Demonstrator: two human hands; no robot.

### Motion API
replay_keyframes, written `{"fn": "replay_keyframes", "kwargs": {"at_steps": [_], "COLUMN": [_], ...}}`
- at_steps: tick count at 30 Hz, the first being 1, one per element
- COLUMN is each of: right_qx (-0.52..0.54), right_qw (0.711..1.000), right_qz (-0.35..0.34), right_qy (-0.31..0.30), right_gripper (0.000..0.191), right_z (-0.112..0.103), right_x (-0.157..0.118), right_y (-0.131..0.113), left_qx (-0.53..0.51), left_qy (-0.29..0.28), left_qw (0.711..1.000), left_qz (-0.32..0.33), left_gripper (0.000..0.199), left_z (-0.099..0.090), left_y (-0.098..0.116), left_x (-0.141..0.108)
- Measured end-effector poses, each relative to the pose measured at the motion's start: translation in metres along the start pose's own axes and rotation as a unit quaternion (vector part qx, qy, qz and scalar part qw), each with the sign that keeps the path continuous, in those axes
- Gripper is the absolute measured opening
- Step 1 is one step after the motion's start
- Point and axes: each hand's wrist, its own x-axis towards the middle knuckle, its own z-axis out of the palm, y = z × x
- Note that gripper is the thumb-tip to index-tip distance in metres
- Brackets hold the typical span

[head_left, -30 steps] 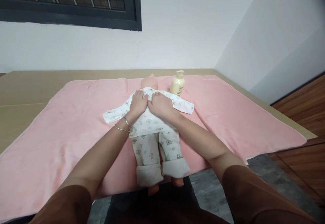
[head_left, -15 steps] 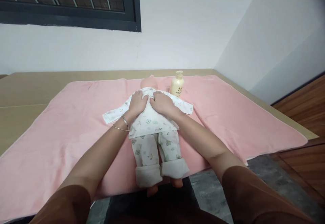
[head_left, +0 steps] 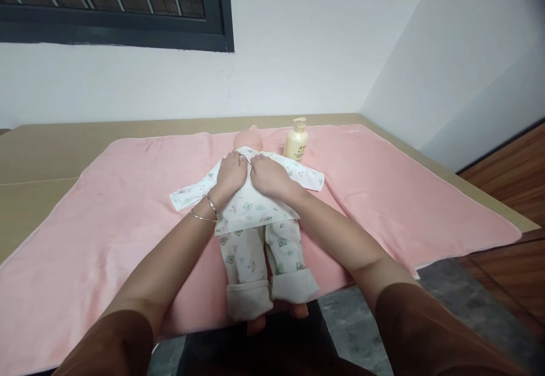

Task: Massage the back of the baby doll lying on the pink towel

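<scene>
A doll (head_left: 247, 138) lies on a pink blanket, its head toward the wall and its feet at the near edge. It has on a white patterned top (head_left: 254, 208) with the sleeves spread sideways, and white patterned trousers (head_left: 244, 257) with turned-up cuffs. My left hand (head_left: 232, 172), with bangles at the wrist, has its fingers curled on the upper left of the top. Close beside it, my right hand (head_left: 268, 176) is closed on the cloth at the upper right. My fingertips are partly hidden.
The pink blanket (head_left: 140, 194) covers much of the wooden surface (head_left: 63, 143). A cream pump bottle (head_left: 296, 142) stands right of the doll's head. Behind are a white wall and a dark-framed window (head_left: 114, 24). Wooden panelling (head_left: 511, 177) is at the right.
My fingers have curled in from lying flatter and more spread on the top, bunching its cloth near the neck. The doll and bottle have hardly moved.
</scene>
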Motion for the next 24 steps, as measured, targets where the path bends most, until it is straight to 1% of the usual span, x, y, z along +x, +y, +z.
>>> {"fn": "replay_keyframes", "kwargs": {"at_steps": [2,5,7,10,13,15,19,24], "right_qx": [0.022,0.037,0.029,0.001,-0.019,-0.012,0.017,0.047], "right_qw": [1.0,0.999,0.999,0.999,1.0,1.0,0.999,0.998], "right_qz": [0.007,0.012,0.015,0.011,-0.011,-0.012,0.015,0.003], "right_qy": [0.011,0.028,0.033,0.03,0.022,0.023,0.028,0.032], "right_gripper": [0.044,0.046,0.048,0.051,0.052,0.055,0.061,0.058], "right_z": [0.004,0.012,0.016,0.017,0.017,0.019,0.025,0.02], "right_x": [0.008,0.023,0.027,0.021,0.015,0.016,0.025,0.028], "right_y": [0.008,0.022,0.024,0.017,0.011,0.013,0.023,0.032], "left_qx": [0.04,0.076,0.066,0.013,-0.039,-0.054,-0.057,-0.022], "left_qy": [0.012,0.02,0.016,0.008,0.022,0.03,0.039,0.041], "left_qw": [0.999,0.996,0.997,1.0,0.999,0.998,0.998,0.999], "left_qz": [0.004,0.033,0.039,0.023,0.003,-0.007,-0.012,0.006], "left_gripper": [0.045,0.043,0.042,0.041,0.041,0.041,0.042,0.041], "left_z": [0.001,0.001,0.0,0.0,0.005,0.008,0.013,0.011], "left_y": [0.005,0.014,0.015,0.01,0.003,0.0,-0.001,0.004], "left_x": [-0.006,-0.017,-0.019,-0.014,-0.01,-0.009,-0.011,-0.018]}}
